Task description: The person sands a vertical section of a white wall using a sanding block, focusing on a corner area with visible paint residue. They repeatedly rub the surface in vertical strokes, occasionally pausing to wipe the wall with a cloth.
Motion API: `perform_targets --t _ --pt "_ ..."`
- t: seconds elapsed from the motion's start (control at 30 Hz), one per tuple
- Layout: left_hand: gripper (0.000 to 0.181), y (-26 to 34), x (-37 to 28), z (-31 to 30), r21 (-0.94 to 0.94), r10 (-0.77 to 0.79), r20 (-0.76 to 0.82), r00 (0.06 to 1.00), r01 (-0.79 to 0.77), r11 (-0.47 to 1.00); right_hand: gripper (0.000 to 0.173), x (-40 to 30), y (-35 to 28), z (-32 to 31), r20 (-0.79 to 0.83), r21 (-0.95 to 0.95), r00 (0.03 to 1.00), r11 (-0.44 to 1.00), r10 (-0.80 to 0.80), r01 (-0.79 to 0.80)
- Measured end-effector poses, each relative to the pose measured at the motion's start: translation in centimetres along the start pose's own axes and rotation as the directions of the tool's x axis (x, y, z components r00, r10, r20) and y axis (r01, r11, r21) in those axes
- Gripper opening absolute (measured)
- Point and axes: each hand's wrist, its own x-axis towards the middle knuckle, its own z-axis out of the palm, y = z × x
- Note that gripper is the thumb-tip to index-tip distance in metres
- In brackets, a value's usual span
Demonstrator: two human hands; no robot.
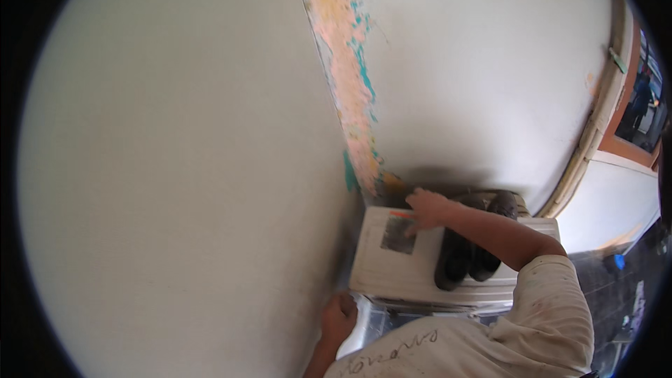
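My right hand (428, 211) reaches over a white plastic box lid (367, 268), its fingers spread and slightly blurred. Its thumb side overlaps a dark square patch (398, 236) with a red strip along one edge; whether the hand touches it is unclear. Close to my right forearm, a pair of dark shoes (452, 260) rests on the same lid, partly covered by the arm. My left hand (338, 317) is curled in a loose fist by the lid's near left corner, beside the wall, with no object visible in it.
Two pale walls (184, 142) meet behind the box. Down their corner runs a stripped band (341, 63) of pink, yellow and teal patches. Another dark shoe (504, 203) sits at the back. At right are a wooden-framed opening (611, 139) and a dark tiled floor (593, 278).
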Motion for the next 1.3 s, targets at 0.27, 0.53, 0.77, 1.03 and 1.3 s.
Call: perform_targets --t 0.27,0.53,0.77,1.03,1.3 --pt "0.033 -1.0 1.2 -1.1 0.094 0.054 -0.024 0.998 -0.052 0.994 0.089 3.3 -0.1 1.6 0.178 -0.099 0.983 0.993 -0.040 0.058" --pt "0.043 1.2 0.6 1.3 0.135 -0.086 -0.081 0.993 0.096 0.986 0.071 8.1 4.8 0.7 0.254 0.056 0.948 0.982 -0.190 0.181" --pt "0.066 -5.5 3.9 8.4 -0.728 -0.201 -0.170 0.965 0.014 0.685 0.050 5.0 2.5 -8.4 0.247 0.522 0.875 0.818 -0.416 0.242" --pt "0.067 -9.8 4.2 8.1 -0.753 -0.130 0.140 0.982 0.191 0.630 0.027 -2.0 -8.0 -23.3 -0.758 0.179 0.586 0.773 -0.286 0.609" --pt "0.047 1.7 5.0 1.1 -0.040 0.011 0.108 0.994 -0.006 0.999 0.033 -0.8 -17.8 -36.0 -0.972 -0.195 -0.229 0.738 -0.057 0.645"
